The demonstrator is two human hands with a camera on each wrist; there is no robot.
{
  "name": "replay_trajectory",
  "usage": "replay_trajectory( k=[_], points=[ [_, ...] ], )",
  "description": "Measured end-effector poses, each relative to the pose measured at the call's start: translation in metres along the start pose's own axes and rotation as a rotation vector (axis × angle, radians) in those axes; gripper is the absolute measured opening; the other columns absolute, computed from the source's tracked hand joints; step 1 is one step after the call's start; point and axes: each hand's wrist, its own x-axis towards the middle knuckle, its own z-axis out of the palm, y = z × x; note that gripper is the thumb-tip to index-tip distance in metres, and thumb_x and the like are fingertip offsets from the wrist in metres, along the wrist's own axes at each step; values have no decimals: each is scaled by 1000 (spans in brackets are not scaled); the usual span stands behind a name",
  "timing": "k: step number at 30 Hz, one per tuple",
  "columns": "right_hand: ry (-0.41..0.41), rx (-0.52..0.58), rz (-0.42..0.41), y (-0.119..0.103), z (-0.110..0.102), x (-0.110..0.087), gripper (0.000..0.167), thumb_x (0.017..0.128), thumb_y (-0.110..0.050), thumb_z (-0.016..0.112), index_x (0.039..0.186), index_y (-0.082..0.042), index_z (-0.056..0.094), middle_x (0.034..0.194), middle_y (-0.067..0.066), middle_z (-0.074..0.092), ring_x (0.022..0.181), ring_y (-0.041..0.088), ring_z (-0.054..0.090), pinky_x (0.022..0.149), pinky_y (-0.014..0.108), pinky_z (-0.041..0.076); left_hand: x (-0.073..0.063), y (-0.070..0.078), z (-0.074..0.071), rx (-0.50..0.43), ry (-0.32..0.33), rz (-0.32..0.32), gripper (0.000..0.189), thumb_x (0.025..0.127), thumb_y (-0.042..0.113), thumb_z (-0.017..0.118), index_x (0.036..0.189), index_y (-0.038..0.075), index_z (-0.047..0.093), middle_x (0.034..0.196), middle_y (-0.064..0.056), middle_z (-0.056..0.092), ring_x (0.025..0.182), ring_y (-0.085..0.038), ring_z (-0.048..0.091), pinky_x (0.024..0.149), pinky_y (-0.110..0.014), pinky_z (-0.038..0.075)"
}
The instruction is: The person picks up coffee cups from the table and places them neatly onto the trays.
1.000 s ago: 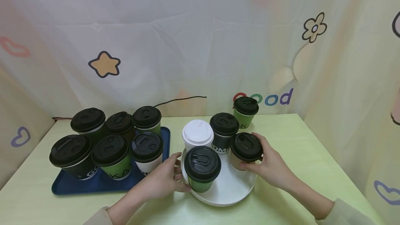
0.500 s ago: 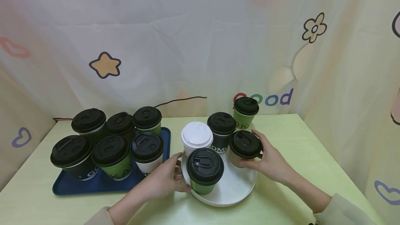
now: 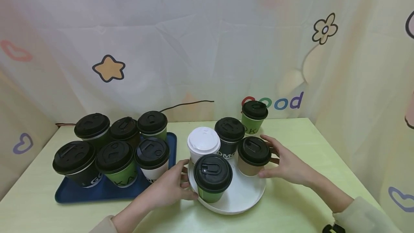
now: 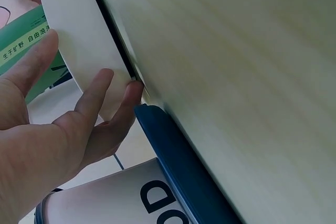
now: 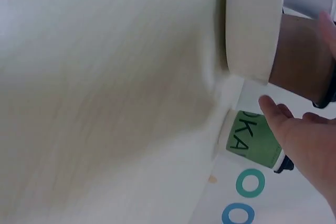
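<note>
A round white tray [image 3: 239, 204] bears several lidded paper cups. My left hand [image 3: 171, 186] touches its left side; in the left wrist view the fingers lie fairly straight along the tray's wall [image 4: 79, 19]. A green cup [image 3: 211, 175] with a black lid stands at the front, close to that thumb. Behind it are a white-lidded cup [image 3: 203, 141] and a dark cup [image 3: 229, 132]. At the tray's right stands a brown cup [image 3: 253, 154] with a black lid. My right hand [image 3: 288, 164] is spread beside this cup, thumb near its base, gripping nothing.
On the left, a dark blue tray [image 3: 129, 191] carries several black-lidded cups, its right edge close to my left hand. One green cup [image 3: 253, 118] stands on the table [image 3: 300, 139] behind the white tray. A printed curtain [image 3: 207, 56] hangs at the back and sides.
The white tray and its cups have turned slightly, the front cup shifting right. My right hand has let go of the brown cup and drawn a little to the right. The left hand stays put.
</note>
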Motion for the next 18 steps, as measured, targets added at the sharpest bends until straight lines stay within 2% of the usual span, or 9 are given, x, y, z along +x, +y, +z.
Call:
replay_trajectory(
  k=[6,9,11,14,18],
  points=[
    [-94,85,26,3,-21,-1,105,82,-9,87,160,1,17,152,28,39,141,50,35,108,45,44,-1,0,-1,-12,-1,1,98,76,-1,90,151,-12,28,133,-22,54,118,-34,62,97,-44,54],
    [-107,66,38,4,-32,-1,98,85,-7,84,158,3,21,150,31,39,139,51,38,106,42,47,-2,-1,-1,-37,-11,9,95,77,-3,88,150,-13,28,134,-24,52,119,-37,62,97,-45,54],
    [-74,1,51,5,-36,1,87,89,-8,81,156,5,27,147,31,44,135,49,44,104,44,49,-2,-1,-1,-54,-15,19,93,77,-5,87,149,-14,28,136,-26,52,120,-39,62,97,-45,54],
    [26,-121,79,6,-39,7,67,95,-12,75,149,8,39,138,29,53,127,45,55,99,45,53,-2,-1,-1,-57,-14,27,91,78,-5,87,148,-14,30,136,-26,52,120,-39,62,97,-45,54],
    [140,-201,121,9,-43,20,56,100,-17,69,142,10,45,133,28,58,121,41,60,96,45,53,-4,-1,-2,-15,2,16,89,80,1,87,148,-12,32,133,-23,54,118,-36,63,97,-46,54]
  ],
)
